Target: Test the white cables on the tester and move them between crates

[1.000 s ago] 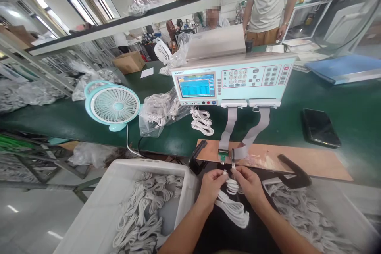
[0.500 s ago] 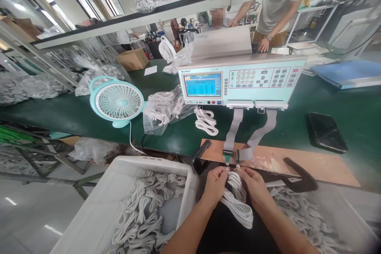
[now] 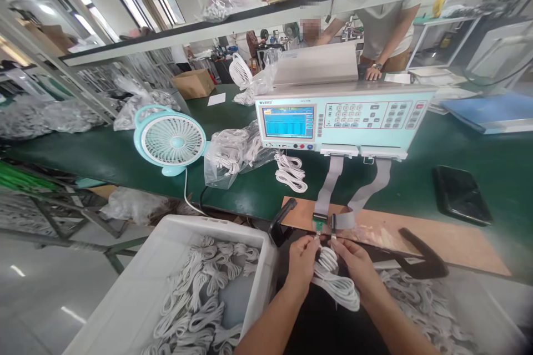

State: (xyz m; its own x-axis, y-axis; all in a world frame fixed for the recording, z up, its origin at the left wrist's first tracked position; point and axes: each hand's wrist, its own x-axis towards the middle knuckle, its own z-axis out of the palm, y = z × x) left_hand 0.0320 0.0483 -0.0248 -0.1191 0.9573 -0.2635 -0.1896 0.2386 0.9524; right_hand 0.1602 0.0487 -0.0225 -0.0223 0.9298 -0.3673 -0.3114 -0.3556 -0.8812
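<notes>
White cable (image 3: pixel 336 280): a looped bundle that hangs between the two hands, low in the middle of the view, just in front of the brown board.
Left hand (image 3: pixel 303 258): its fingers (image 3: pixel 313 239) are pinched tight on one end of the bundle, right at the green socket.
Right hand (image 3: pixel 357 265): its fingers (image 3: pixel 338 243) are pinched on the other end, right at the dark socket.
Sockets: the green socket (image 3: pixel 320 224) and the dark socket (image 3: pixel 333 222) sit side by side on the near edge of the board.
Brown board (image 3: pixel 441 236): lies flat on the green surface (image 3: pixel 104 158), with a black clamp (image 3: pixel 422 258) on its near edge.
Tester (image 3: pixel 345 116): a pale blue box with a lit screen and many buttons, behind the board.
Grey ribbons (image 3: pixel 331 180): two flat bands that run from the tester down to the sockets.
Left bin (image 3: pixel 208 224): a white tub beside the left arm, full of white cable bundles.
Right bin: more white bundles (image 3: pixel 420 302) lie by the right arm; its edge is blurry.
Fan (image 3: pixel 170 141): small, pale blue, on the surface to the left.
Bag (image 3: pixel 231 152): clear plastic, with white cables inside, between the fan and the tester.
Phone (image 3: pixel 460 194): black, flat on the surface to the right.
Other person: stands behind the tester with one hand (image 3: pixel 373 72) on the far desk.
</notes>
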